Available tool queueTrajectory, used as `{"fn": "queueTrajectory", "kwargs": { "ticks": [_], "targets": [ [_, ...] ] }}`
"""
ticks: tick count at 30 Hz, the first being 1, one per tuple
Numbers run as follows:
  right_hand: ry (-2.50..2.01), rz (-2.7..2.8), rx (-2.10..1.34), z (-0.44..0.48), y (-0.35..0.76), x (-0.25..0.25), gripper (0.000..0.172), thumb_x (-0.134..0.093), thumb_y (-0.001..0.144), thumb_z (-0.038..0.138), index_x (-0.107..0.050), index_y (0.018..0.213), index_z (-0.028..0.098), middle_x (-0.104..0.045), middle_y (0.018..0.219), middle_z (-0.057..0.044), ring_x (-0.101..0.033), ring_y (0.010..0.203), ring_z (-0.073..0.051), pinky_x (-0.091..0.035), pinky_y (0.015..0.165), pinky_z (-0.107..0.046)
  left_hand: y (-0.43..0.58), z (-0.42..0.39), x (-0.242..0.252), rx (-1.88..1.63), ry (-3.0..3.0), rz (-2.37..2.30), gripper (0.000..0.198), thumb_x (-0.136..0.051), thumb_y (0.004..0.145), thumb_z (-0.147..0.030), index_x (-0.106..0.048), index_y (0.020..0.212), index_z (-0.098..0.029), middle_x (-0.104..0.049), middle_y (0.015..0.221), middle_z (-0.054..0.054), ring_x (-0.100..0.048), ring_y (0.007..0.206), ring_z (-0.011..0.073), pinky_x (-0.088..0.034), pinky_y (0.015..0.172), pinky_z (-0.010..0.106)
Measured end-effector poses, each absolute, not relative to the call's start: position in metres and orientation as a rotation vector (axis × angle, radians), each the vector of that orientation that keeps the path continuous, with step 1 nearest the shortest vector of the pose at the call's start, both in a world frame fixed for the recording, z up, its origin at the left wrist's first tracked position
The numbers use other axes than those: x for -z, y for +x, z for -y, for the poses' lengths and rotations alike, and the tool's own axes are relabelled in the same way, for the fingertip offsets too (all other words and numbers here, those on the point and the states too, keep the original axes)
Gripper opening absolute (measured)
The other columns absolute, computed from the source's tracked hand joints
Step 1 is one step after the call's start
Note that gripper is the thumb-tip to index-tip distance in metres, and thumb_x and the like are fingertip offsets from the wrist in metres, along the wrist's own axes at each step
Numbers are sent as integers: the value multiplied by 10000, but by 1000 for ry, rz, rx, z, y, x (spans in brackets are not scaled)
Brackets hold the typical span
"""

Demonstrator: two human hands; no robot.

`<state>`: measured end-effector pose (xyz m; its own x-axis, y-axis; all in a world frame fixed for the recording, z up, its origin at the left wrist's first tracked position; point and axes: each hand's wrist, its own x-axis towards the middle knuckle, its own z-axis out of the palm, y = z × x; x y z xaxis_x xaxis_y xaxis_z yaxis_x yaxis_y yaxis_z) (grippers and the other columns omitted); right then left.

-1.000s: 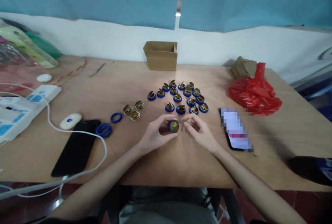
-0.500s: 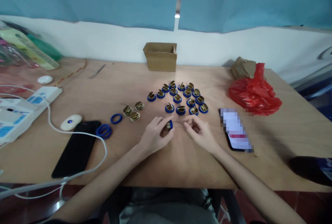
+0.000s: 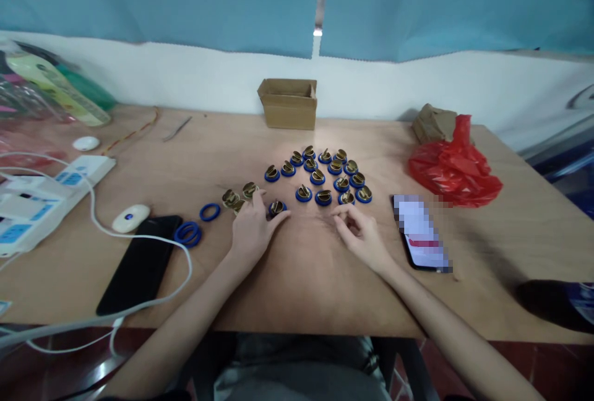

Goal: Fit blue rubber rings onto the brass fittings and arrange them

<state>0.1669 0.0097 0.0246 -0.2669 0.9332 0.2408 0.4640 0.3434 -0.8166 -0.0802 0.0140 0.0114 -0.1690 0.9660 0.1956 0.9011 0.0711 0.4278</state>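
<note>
Several gold metal pieces with blue rings (image 3: 317,177) stand in a loose group on the table. My left hand (image 3: 253,223) has its thumb and fingers spread, with one blue-ringed piece (image 3: 277,208) on the table between thumb and forefinger. Its fingertips reach over gold pieces without blue rings (image 3: 229,197), hiding one in part. Loose blue rings (image 3: 187,234) lie farther left, by the black phone. My right hand (image 3: 355,228) rests just below the group, thumb and forefinger pinched together; what they hold, if anything, is too small to make out.
A small open cardboard box (image 3: 290,110) stands at the back. On the right are a lit phone (image 3: 422,234), a red plastic bag (image 3: 455,169) and a dark bottle (image 3: 557,302). A black phone (image 3: 139,265), white cable and power strip (image 3: 88,172) occupy the left.
My left hand has let go of the blue-ringed piece, which now rests on the table, and has moved left and opened. My right hand has hardly moved.
</note>
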Motion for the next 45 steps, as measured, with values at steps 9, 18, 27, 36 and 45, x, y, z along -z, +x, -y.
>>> {"fn": "queueTrajectory", "kwargs": {
  "ticks": [9,18,27,36,45],
  "targets": [
    [-1236,1897,-796,-9,167,-27,122,-501,974,301,-590,938,225,-492,649,36,-465,532,-123,-357,507,-250,-90,-23,-1,-1035,2236,-1946,525,-538,937,-230,-422,1441,-138,-550,1436,223,-528,1346,353,-429,1107,528],
    [-1218,1928,-754,-9,166,-30,111,-503,962,276,-590,919,223,-473,609,48,-462,515,-119,-362,504,-247,-131,-42,-1,-730,2223,-2271,361,-504,944,-300,-617,1207,-80,-692,1198,241,-537,1290,405,-298,1145,586],
    [-1292,1766,-667,-15,177,-39,121,-537,931,278,-638,930,211,-550,651,23,-507,554,-131,-391,535,-257,-120,-40,-9,-1141,2344,-1993,188,-584,939,-306,-648,1076,-194,-741,1028,114,-668,1027,289,-439,1040,494],
    [-1370,1314,-601,-37,214,-59,144,-586,868,328,-633,868,192,-513,545,44,-466,472,-125,-377,481,-258,-56,-1,-3,-1090,2516,-1090,292,-587,919,-193,-597,1210,-210,-723,1091,93,-694,990,212,-574,894,364],
    [-1383,1592,-668,-29,193,-39,138,-558,897,309,-640,888,198,-530,604,27,-478,519,-136,-359,497,-261,-67,-5,-20,-1142,2481,-1231,267,-619,889,-234,-639,1154,-220,-722,1138,88,-666,1074,244,-523,975,421]
  ]
}}
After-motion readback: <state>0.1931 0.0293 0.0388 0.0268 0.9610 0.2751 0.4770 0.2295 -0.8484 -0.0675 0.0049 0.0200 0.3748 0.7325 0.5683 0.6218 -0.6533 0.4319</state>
